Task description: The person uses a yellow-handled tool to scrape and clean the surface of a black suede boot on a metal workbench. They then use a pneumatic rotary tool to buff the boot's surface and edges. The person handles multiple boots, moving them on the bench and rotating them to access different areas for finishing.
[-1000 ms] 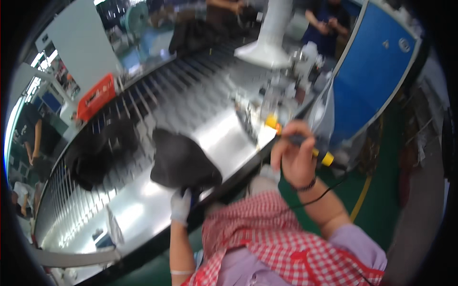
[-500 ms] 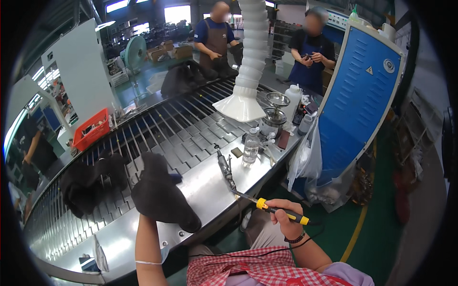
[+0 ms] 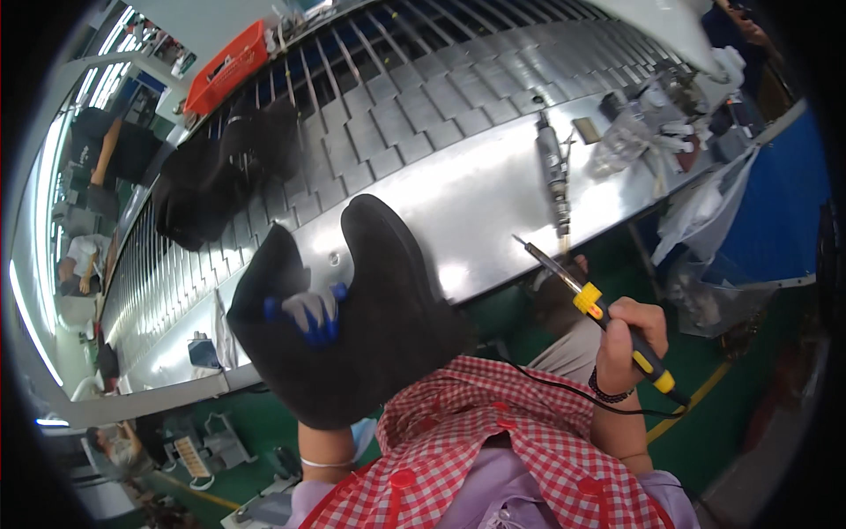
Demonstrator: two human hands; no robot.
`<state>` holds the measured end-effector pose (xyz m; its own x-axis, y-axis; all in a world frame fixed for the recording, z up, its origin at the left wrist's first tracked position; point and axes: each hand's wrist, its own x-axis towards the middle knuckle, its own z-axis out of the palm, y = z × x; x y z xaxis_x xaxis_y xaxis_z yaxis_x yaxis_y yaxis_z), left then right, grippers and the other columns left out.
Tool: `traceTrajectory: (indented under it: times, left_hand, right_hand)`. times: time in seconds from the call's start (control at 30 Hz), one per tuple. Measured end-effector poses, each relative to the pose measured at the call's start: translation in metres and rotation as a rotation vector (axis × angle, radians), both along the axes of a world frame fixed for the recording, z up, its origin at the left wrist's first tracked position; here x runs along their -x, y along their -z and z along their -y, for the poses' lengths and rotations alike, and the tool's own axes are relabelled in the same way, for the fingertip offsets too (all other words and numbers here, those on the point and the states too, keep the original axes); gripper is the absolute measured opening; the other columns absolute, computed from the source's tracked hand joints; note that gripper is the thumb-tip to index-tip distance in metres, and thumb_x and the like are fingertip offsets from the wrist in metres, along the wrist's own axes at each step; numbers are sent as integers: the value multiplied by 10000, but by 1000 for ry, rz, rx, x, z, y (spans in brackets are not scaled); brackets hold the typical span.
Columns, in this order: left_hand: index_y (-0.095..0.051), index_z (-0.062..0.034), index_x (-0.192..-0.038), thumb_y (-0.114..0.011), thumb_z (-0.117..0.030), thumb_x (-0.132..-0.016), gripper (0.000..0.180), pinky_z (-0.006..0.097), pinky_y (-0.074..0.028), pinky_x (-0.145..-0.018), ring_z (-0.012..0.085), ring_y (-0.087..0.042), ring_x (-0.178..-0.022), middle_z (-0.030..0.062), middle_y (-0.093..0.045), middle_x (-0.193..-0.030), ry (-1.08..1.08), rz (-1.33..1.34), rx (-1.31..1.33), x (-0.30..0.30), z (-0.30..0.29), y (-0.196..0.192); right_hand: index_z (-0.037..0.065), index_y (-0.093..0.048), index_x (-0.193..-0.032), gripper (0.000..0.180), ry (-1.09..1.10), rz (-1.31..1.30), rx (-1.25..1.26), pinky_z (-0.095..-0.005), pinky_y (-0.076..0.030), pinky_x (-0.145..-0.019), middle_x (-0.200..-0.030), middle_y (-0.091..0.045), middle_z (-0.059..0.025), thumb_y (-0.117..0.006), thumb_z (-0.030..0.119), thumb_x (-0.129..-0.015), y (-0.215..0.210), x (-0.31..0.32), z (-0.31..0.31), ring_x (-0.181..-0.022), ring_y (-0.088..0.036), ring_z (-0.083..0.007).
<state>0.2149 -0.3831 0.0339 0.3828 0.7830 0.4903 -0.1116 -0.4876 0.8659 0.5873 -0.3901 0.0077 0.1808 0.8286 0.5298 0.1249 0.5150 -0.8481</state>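
**Both hands occupied: black boot in the left, soldering-type tool in the right**

Left hand [image 3: 310, 313], in a white glove with blue fingertips, is curled shut around the opening of a black suede-like ankle boot [image 3: 379, 309]. The boot is lifted off the work surface and sits close to the person's chest, just above the red-and-white checked apron [image 3: 476, 450]. Its toe points away, toward the desk. Only the gloved fingers show; the rest of the hand is hidden by the boot's upper.

Right hand [image 3: 627, 339], bare, is closed in a fist around the black-and-yellow handle of a pencil-shaped heated tool with a thin metal tip [image 3: 586, 300]. The tip angles up and left, toward the boot, but stands apart from it. A thin black cord [image 3: 564, 388] runs from the handle's rear across the apron. A dark band circles the right wrist.

Beyond the hands lies the shiny slatted metal desk [image 3: 458, 189], running diagonally across the view. On it:
- a second pile of black boots [image 3: 220, 172], well apart from the held one, toward the upper left;
- a slim grey hand tool [image 3: 553, 167] lying near the desk's front edge, above the heated tool's tip;
- a cluster of small bottles and clear plastic [image 3: 643, 132] at the right end;
- an orange crate [image 3: 227, 69] at the far side.

A blue panel [image 3: 784, 203] stands to the right of the desk. Green floor [image 3: 723, 414] shows below.
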Motion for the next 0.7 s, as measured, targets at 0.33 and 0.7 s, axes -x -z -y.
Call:
traceTrajectory:
  times: [0.33, 0.7]
  left_hand:
    - [-659, -78, -675, -438, -479, -989, 555, 418, -464, -832, 237, -679, -719, 61, -669, -705, 214, 159, 64, 7, 10, 39]
    - [-655, -109, -599, -413, -555, -997, 644, 412, -460, -814, 202, -681, -664, 27, -658, -654, 297, 190, 33, 15, 2, 48]
  right_hand:
    - [45, -597, -938, 153, -260, 50, 2, -323, -446, -580, -736, -584, -77, -644, 89, -801, -5, 63, -43, -596, -540, -220]
    - [50, -632, -874, 157, -306, 190, -10, -315, -464, -525, -694, -647, -65, -684, 60, -727, 0, 97, -72, -510, -576, -219]
